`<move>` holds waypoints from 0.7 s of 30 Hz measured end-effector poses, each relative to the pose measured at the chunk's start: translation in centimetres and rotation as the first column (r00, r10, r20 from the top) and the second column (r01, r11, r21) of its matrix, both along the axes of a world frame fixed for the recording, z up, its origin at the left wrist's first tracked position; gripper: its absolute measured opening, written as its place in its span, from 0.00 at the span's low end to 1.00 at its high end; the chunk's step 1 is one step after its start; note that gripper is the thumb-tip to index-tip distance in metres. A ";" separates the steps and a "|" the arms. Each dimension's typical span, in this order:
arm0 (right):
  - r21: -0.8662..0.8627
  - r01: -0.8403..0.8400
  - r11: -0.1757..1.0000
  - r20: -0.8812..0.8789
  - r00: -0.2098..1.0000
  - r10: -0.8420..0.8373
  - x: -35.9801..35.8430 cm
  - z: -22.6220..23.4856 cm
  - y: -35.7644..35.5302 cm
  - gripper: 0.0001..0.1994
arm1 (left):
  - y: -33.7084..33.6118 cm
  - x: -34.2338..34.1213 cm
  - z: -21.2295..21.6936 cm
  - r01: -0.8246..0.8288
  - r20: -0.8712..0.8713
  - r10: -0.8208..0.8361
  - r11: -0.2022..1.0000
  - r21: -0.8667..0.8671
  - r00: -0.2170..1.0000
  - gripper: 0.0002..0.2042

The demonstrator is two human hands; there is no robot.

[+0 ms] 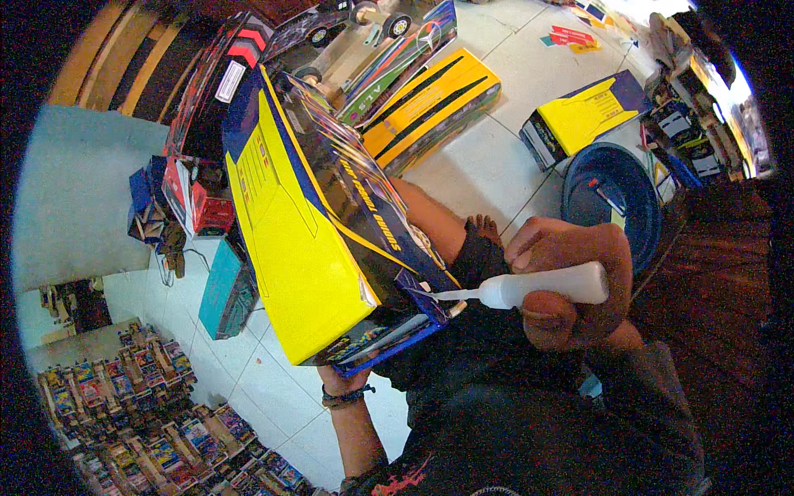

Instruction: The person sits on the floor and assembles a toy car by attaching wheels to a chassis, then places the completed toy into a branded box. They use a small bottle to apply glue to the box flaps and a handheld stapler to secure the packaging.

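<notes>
A large yellow and dark blue box-shaped toy truck body (289, 240) is tilted in front of me, with printed graphics on its sides. From below, my left hand (343, 380) holds its near end; most of the fingers are hidden behind it. My right hand (571, 281) is wrapped round a small white squeeze bottle (542, 286) with a thin nozzle. The nozzle points left, its tip at the truck body's near corner, by a blue-edged end panel (393, 347). Whether the tip touches the panel I cannot tell.
Beyond lie a yellow-and-black striped box (438, 103) and a wheeled toy truck (380, 25). At right, another yellow and blue box (587, 116) is beside a dark blue basin (612, 207). A teal box (227, 289) and several rows of small printed pieces (157, 413) occupy the left.
</notes>
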State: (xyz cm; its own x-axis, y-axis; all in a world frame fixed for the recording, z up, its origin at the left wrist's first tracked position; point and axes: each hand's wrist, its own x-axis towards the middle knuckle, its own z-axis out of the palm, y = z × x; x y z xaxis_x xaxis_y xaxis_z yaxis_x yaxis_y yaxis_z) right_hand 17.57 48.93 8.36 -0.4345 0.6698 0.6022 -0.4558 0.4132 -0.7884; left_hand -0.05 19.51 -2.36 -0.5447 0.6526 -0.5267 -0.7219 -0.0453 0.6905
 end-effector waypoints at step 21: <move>-0.085 -0.041 0.995 0.166 0.985 0.055 2.4 0.6 -0.8 0.16 | -1.1 -0.7 -1.6 0.097 -0.049 -0.089 0.976 0.196 0.995 0.37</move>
